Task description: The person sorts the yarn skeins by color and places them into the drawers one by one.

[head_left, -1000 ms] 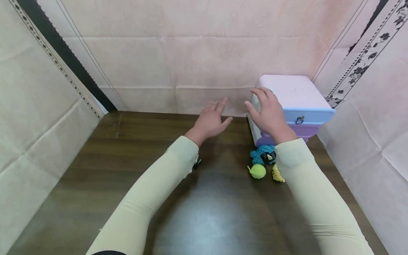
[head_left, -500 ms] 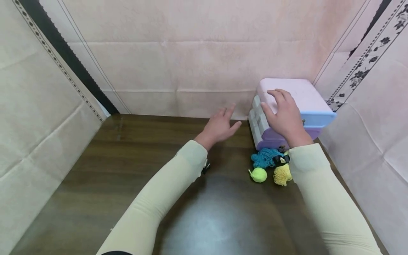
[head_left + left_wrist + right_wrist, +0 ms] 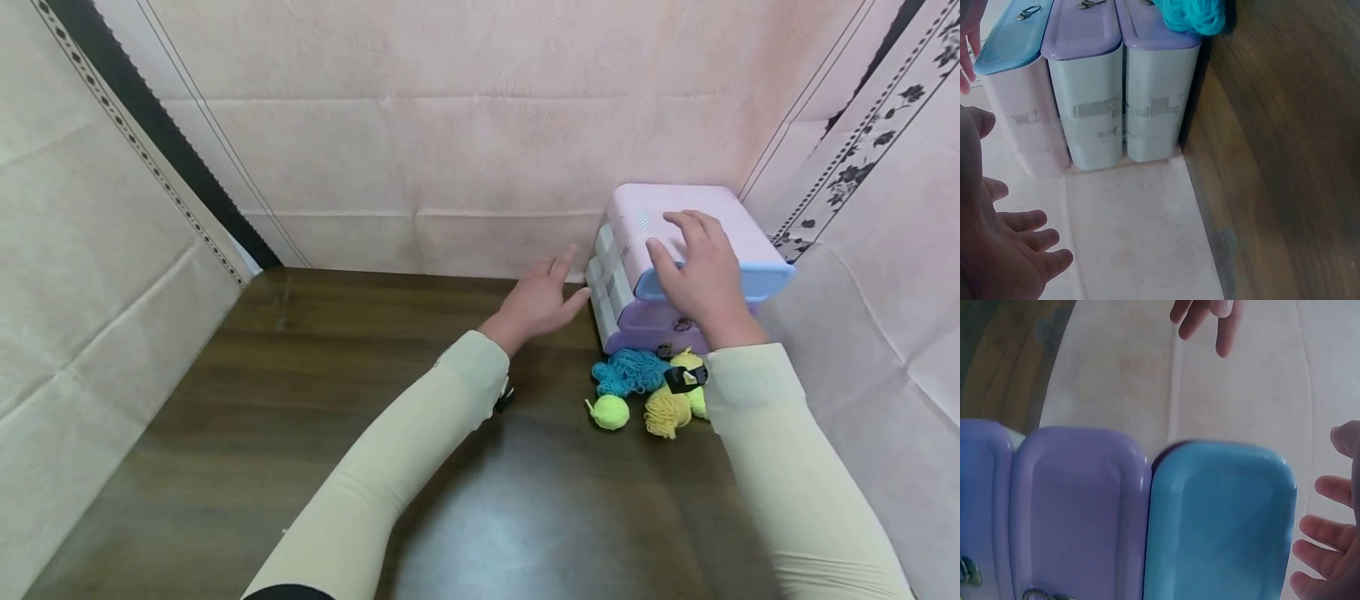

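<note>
A stack of three small drawers (image 3: 693, 200) stands at the back right: the top one pale pink with a blue front (image 3: 1222, 519), the lower two white with purple fronts (image 3: 1082, 31). My right hand (image 3: 705, 271), fingers spread, is over the blue front and hides its ring pull in the head view. My left hand (image 3: 540, 300) hovers at the stack's left side, fingers extended and holding nothing. In front of the drawers lie blue yarn (image 3: 630, 372), a lime-green yarn ball (image 3: 609, 412) and yellow yarn (image 3: 666, 412). More lime yarn is partly hidden by the right wrist's black strap.
The dark wooden table (image 3: 360, 333) runs up to a pale cloth backdrop (image 3: 450, 167) behind the drawers. Cloth walls (image 3: 885, 317) close in the right and left sides. Tape patches (image 3: 1094, 109) show on the drawers' sides.
Both hands have moved to the right. The right hand has passed from the stack's left edge across its front, uncovering more yellow and lime yarn. The left hand has come nearer the drawers.
</note>
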Demonstrator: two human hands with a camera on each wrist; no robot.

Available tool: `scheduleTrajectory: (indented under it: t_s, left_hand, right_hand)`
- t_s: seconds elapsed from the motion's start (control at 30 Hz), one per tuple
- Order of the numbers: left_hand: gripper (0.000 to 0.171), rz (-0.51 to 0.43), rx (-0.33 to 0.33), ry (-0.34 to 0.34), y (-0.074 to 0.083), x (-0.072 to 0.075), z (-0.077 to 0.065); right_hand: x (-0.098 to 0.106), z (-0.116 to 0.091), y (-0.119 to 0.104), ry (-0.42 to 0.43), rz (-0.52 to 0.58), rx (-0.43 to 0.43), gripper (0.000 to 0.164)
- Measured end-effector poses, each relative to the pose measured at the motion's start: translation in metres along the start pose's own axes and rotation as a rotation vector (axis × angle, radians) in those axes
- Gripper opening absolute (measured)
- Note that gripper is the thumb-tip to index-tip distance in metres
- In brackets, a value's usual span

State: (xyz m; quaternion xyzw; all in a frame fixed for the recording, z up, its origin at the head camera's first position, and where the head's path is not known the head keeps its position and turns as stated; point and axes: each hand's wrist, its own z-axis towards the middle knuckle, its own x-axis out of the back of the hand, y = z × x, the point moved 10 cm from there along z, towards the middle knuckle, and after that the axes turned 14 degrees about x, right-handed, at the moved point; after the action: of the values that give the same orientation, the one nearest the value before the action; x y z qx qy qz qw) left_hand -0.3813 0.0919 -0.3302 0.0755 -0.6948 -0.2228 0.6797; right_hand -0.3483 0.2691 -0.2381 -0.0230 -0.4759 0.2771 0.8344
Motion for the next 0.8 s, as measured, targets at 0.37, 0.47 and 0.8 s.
scheduleTrajectory:
  t_s: [0.37, 0.47, 0.8]
  left_hand:
    - [0.073, -0.106, -0.052, 0.031, 0.023, -0.005, 0.0]
    - [0.074, -0.124, -0.053, 0.029, 0.029, -0.007, 0.0]
    - [0.074, -0.181, -0.065, 0.039, 0.043, -0.011, 0.004]
  right_hand:
    - [0.015, -0.013, 0.031, 0.023, -0.009, -0.065, 0.057]
    - [0.019, -0.016, 0.038, 0.043, -0.013, -0.072, 0.056]
    - [0.031, -0.021, 0.061, 0.04, -0.019, -0.141, 0.058]
